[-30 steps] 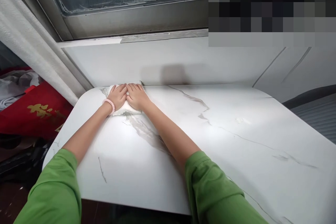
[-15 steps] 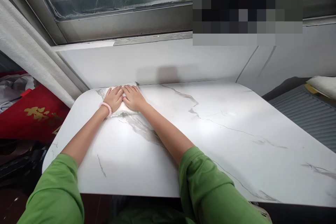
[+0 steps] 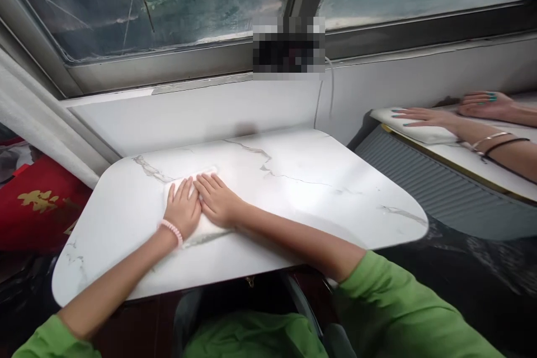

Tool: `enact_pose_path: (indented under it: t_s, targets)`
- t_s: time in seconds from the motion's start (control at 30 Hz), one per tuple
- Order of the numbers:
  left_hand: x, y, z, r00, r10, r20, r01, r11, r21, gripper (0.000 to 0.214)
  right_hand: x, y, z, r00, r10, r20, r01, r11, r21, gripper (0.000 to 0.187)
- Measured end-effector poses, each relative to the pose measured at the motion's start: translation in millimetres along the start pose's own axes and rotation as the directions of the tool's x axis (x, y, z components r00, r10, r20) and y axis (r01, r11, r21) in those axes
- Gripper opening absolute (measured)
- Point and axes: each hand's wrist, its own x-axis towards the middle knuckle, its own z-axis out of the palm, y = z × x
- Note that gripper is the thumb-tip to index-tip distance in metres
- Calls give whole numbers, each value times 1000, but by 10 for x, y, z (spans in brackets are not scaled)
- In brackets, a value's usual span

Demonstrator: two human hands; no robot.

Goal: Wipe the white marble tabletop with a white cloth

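My left hand [image 3: 183,210] and my right hand [image 3: 217,200] lie flat, side by side, on a white cloth [image 3: 202,174] spread on a white marble-patterned table [image 3: 302,179]. Fingers of both hands are stretched out and press the cloth down. A pink coiled band sits on my left wrist [image 3: 171,231]. Most of the cloth is hidden under my hands; its far edge and a strip near my wrists show. My sleeves are green.
Another person's two hands [image 3: 423,117] rest on a white cloth on a second table [image 3: 482,165] at the right. A window [image 3: 168,5] and white sill wall run behind. A red bag [image 3: 37,201] lies at the left, beside a white curtain [image 3: 29,117].
My hands have drawn the cloth back from the table's far left corner toward the near edge. The view has swung right and now shows the other person's hands.
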Motion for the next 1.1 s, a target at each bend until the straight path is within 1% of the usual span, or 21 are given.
enact_pose_path:
  t_s: [0.13, 0.2, 0.27, 0.33, 0.4, 0.53, 0.63, 0.73, 0.87, 0.97, 1.03, 1.1]
  targets:
    - [-331, 425, -139, 990, 140, -13, -140, 989, -46, 52, -586, -229, -159, 999, 32, -20, -32, 999, 4, 56]
    - [-428, 597, -187, 982, 186, -16, -186, 981, -61, 52, -810, -289, -231, 998, 65, -13, -65, 997, 33, 57]
    - [-476, 727, -204, 978, 208, -17, -209, 975, -75, 52, -962, -298, -294, 995, 96, 6, -97, 994, 58, 57]
    - [-489, 808, -195, 977, 214, -26, -215, 972, -90, 52, -1044, -267, -351, 993, 110, 41, -113, 991, 73, 58]
    - [-480, 840, -166, 975, 219, -46, -223, 970, -101, 51, -1064, -213, -407, 991, 109, 77, -115, 989, 88, 58]
    - [-381, 806, -67, 974, 215, -68, -221, 971, -94, 50, -953, -105, -477, 982, 129, 137, -147, 980, 136, 54]
    - [-172, 727, 26, 977, 208, -39, -211, 975, -73, 53, -745, -25, -424, 966, 222, 130, -237, 966, 107, 53]
    - [201, 563, 126, 982, 190, 5, -189, 979, -71, 55, -422, 146, -289, 952, 305, 40, -307, 950, 52, 53]
    - [873, 230, 264, 984, 166, 66, -160, 982, -97, 52, 113, 581, -124, 952, 297, -76, -294, 954, 53, 44]
    - [1348, 29, 334, 986, 137, 95, -128, 987, -101, 47, 465, 931, -65, 942, 316, -112, -311, 948, 64, 36]
    - [1582, -50, 360, 986, 135, 95, -124, 987, -106, 43, 630, 1104, -44, 932, 333, -139, -328, 943, 59, 33]
    - [1737, -92, 379, 986, 139, 87, -130, 986, -106, 39, 734, 1219, -26, 920, 352, -169, -347, 936, 59, 31]
